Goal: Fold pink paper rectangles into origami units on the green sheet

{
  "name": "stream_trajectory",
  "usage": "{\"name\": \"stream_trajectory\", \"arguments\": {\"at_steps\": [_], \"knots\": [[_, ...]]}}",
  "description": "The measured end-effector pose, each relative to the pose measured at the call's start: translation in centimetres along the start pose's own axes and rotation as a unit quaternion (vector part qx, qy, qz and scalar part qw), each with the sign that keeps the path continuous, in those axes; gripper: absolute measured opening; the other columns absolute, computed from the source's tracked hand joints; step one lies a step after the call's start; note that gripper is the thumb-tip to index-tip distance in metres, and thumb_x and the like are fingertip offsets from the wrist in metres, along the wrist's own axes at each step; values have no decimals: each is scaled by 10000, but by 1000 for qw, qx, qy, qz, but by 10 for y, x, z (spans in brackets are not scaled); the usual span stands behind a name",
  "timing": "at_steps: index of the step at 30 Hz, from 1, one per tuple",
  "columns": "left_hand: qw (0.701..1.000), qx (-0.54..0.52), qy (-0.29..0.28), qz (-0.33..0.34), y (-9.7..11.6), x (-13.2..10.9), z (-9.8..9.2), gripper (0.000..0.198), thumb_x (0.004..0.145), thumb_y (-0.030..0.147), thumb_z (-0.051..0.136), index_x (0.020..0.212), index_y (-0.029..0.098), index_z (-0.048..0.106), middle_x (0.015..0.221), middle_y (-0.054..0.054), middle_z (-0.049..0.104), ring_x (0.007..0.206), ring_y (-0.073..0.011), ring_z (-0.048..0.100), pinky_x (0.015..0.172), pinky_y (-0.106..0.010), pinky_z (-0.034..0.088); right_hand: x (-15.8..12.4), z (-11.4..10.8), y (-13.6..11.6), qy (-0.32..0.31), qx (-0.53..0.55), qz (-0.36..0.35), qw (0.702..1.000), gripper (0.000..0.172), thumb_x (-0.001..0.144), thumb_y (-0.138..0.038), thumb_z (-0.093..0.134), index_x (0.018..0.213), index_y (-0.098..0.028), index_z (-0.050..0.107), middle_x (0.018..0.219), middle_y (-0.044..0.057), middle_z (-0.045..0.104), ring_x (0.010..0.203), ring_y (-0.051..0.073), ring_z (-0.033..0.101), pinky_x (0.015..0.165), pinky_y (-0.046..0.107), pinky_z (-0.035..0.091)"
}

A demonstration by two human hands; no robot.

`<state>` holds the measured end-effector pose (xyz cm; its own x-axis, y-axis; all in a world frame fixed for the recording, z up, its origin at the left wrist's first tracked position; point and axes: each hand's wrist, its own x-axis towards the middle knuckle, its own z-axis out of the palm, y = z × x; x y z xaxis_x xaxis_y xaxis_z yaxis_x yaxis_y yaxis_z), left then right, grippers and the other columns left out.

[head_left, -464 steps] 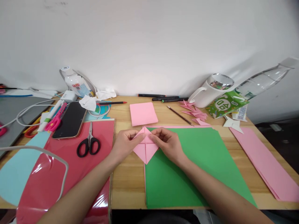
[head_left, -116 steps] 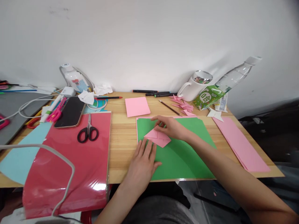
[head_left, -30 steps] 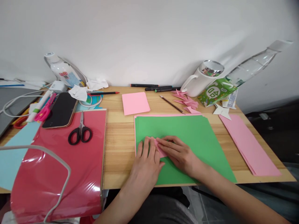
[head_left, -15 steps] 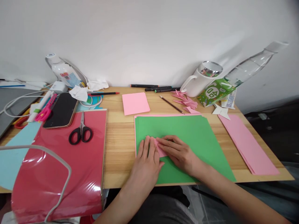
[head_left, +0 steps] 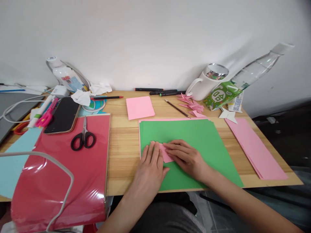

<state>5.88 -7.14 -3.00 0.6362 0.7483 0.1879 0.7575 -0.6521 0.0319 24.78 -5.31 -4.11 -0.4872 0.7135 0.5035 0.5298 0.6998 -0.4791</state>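
Note:
A small folded piece of pink paper (head_left: 167, 156) lies on a stack of green paper sheets (head_left: 191, 136), with pink sheets showing at its edges. My left hand (head_left: 150, 168) rests flat over the left part of the pink piece, fingers stretched out and thumb apart. From the right, my right hand (head_left: 186, 158) bends its fingers together onto the piece, its fingertips close to those of my left hand. The right thumb is mostly hidden beneath the palm. Part of the pink piece is covered by the fingers.
Pink squares (head_left: 140, 107), a pencil (head_left: 177, 108) and folded pink pieces (head_left: 191, 105) lie behind the stack. A white mug (head_left: 205, 84) stands back right, near long pink strips (head_left: 257, 149). Black scissors (head_left: 84, 137) lie on a red pack (head_left: 70, 174), beside a phone (head_left: 62, 115).
Both hands stay on the pink paper, with only a slight shift of the fingers. The whole view has moved a little; nothing was let go.

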Motion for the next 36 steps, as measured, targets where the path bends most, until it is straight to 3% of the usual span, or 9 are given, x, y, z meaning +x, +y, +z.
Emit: {"name": "stream_trajectory", "arguments": {"at_steps": [19, 26, 31, 36], "knots": [[999, 37, 12, -5, 4, 1, 1, 510, 925, 411, 433, 1274, 51, 524, 1355, -153, 510, 1258, -342, 454, 1014, -450, 430, 2, -3, -2, -26, -14, -5, 1000, 212, 885, -110, 539, 1084, -124, 611, 1111, 131, 669, 1040, 223, 572, 867, 411, 547], [1000, 23, -7, -7, 4, 5, -1, 477, 925, 398, 445, 1257, 72, 551, 1307, -136, 561, 1237, -335, 477, 997, -485, 426, 18, -16, -13, -132, -92, -17, 987, 171, 917, -160, 479, 991, -130, 629, 997, 114, 679, 1024, 252, 525, 817, 404, 546], [1000, 21, -12, -13, 4, 11, -6, 457, 900, 386, 506, 1214, 63, 583, 1241, -152, 605, 1178, -336, 528, 923, -476, 464, 31, -16, -11, -119, -72, 2, 990, 168, 917, -150, 456, 882, -141, 620, 815, 97, 651, 883, 228, 540, 766, 383, 528], [999, 25, 21, -31, 7, 10, -4, 408, 924, 374, 464, 1173, 88, 615, 1230, -132, 617, 1172, -336, 532, 923, -516, 451, 40, -16, 0, -162, -21, 49, 985, 177, 936, -175, 431, 982, -158, 600, 886, 90, 631, 826, 191, 546, 714, 329, 495]]}}
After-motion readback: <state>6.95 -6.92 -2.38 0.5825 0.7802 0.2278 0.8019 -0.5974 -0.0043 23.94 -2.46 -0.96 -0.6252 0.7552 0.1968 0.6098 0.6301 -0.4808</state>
